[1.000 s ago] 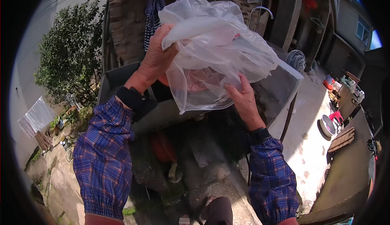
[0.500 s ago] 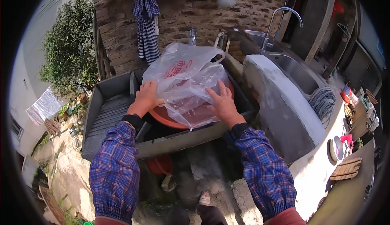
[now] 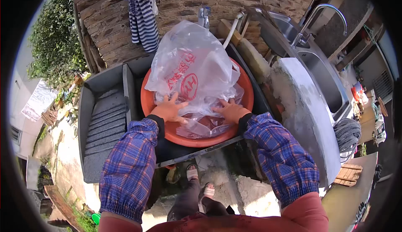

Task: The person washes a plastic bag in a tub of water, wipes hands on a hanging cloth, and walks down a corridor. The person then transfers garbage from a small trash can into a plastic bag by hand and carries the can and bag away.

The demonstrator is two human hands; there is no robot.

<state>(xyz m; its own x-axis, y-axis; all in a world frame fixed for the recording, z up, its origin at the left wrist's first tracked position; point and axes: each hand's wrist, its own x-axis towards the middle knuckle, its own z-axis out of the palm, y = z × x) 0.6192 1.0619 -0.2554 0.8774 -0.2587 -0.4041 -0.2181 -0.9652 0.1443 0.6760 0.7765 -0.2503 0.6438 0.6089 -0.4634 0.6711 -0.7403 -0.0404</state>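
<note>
A clear plastic bag (image 3: 192, 60) with red printing puffs up inside a round orange basin (image 3: 201, 142). Both of my hands press on the lower part of the bag, fingers spread. My left hand (image 3: 168, 108) lies on its left side, near the basin's front-left rim. On the right side of the bag rests my right hand (image 3: 230, 110), its fingers stretched out. The basin sits in the dark stone wash sink (image 3: 83, 119). What lies beneath the bag is mostly hidden.
A ribbed washboard slope (image 3: 106, 125) fills the sink's left part. Behind stand a tap (image 3: 204, 16) and a brick wall (image 3: 184, 2) with hanging striped cloth (image 3: 142, 23). At right are a concrete slab (image 3: 310, 119), a steel sink (image 3: 324, 81) and a coiled hose (image 3: 347, 135).
Both hands have moved down onto the bag inside the basin. The bag has turned and puffed up, showing more of its red print. My view has shifted closer over the sink.
</note>
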